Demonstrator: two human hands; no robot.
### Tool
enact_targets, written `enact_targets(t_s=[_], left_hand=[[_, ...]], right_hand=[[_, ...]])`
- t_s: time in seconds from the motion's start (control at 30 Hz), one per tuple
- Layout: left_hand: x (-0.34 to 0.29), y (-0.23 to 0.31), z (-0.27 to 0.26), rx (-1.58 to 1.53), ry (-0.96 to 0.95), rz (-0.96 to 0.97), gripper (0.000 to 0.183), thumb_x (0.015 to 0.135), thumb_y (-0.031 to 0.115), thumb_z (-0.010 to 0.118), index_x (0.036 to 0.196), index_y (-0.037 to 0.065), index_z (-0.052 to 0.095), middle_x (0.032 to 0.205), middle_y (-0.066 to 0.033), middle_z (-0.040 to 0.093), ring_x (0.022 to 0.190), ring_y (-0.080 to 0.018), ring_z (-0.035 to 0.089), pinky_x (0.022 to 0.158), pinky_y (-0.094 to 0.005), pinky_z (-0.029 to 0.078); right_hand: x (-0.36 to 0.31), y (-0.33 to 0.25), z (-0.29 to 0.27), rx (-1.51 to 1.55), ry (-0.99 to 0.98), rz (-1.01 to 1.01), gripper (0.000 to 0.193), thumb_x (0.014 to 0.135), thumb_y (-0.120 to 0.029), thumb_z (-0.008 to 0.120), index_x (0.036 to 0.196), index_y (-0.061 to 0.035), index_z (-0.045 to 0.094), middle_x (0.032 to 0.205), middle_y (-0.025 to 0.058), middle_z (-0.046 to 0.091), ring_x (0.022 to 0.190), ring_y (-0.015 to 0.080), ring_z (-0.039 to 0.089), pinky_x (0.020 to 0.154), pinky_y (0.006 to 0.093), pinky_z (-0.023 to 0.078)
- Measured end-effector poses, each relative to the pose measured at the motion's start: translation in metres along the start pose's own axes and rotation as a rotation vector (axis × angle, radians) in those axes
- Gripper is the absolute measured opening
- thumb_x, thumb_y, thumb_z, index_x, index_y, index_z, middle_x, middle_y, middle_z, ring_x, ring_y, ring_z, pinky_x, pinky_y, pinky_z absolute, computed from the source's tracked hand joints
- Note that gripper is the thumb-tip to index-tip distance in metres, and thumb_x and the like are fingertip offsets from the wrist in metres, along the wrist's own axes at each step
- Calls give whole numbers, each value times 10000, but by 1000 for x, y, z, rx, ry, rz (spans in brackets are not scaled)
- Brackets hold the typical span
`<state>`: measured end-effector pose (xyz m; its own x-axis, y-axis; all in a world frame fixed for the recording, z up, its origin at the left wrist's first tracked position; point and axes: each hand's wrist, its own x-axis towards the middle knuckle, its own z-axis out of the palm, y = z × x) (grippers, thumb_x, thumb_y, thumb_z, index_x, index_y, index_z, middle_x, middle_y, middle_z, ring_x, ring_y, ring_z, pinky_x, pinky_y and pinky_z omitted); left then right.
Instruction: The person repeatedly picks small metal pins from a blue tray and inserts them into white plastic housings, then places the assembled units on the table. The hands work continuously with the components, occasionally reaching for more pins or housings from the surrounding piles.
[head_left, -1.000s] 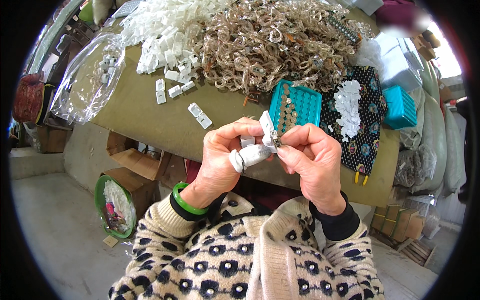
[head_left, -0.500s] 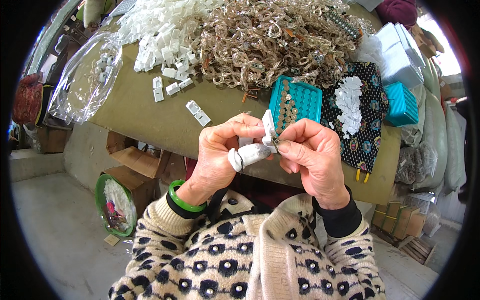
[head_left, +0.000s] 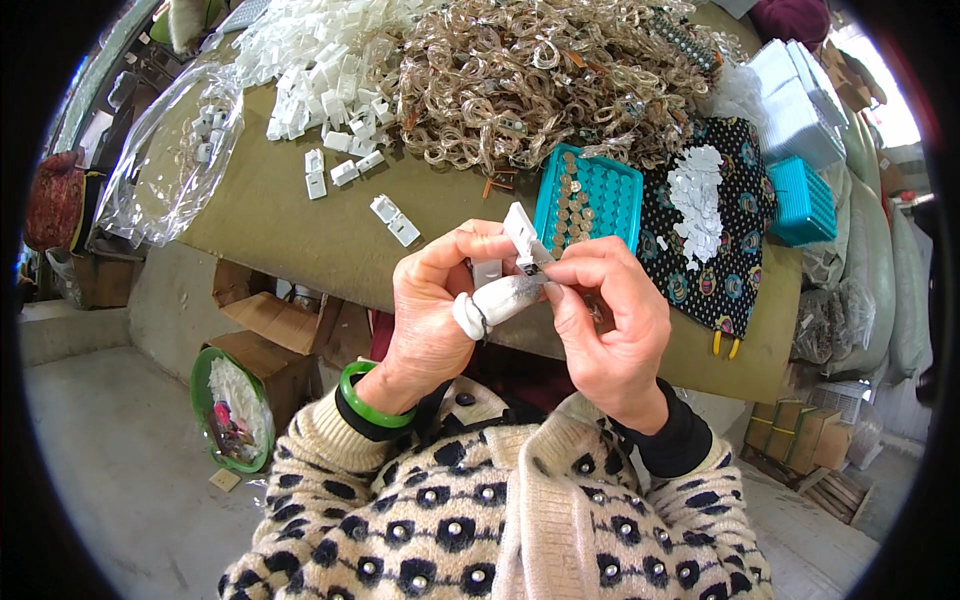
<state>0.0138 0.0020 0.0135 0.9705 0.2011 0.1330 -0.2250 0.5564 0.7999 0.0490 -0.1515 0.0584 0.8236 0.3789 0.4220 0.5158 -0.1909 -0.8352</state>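
Note:
Over the table's near edge, my left hand (head_left: 425, 290) grips a small white plastic case (head_left: 522, 232) that stands hinged open. One finger of that hand wears a white wrapping with a dark band. My right hand (head_left: 618, 325) pinches at the case's lower end, where a small dark part sits; whether the fingertips hold that part or press it in, I cannot tell. Just beyond my hands is a teal tray (head_left: 612, 185) of round pockets, with several coin cells (head_left: 572, 205) along its left side. Nearby, another white case (head_left: 395, 220) lies opened out.
Coiled clear wire strings (head_left: 540, 85) are heaped at the back, beside a pile of white cases (head_left: 320, 80). White tabs (head_left: 697, 205) lie on a patterned black cloth (head_left: 735, 270), with yellow-handled pliers (head_left: 724, 343) at its edge. A clear bag (head_left: 170, 160) lies left; teal trays (head_left: 803, 205) stand right.
The white case has tilted and shifted slightly left. My right hand has moved a little left and down, its thumb and finger now at the case's lower end.

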Motion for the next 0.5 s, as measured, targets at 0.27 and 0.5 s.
enact_targets(t_s=[0.27, 0.5], left_hand=[[-3, 5, 8, -127, 111, -84, 205, 832, -71, 712, 1028, -32, 664, 1008, -118, 691, 870, -185, 693, 797, -320, 597], [-5, 5, 11, 28, 158, -88, 195, 831, -47, 729, 1011, -17, 660, 940, -69, 687, 797, -133, 663, 718, -250, 547]], right_hand=[[-8, 7, 11, -303, 146, -195, 238, 765, 134, 697, 944, 2, 612, 908, 118, 608, 683, 161, 600, 563, 251, 485], [-10, 9, 11, -412, 116, -214, 230, 755, 135, 695, 921, 9, 598, 881, 130, 605, 656, 190, 597, 529, 266, 470]])
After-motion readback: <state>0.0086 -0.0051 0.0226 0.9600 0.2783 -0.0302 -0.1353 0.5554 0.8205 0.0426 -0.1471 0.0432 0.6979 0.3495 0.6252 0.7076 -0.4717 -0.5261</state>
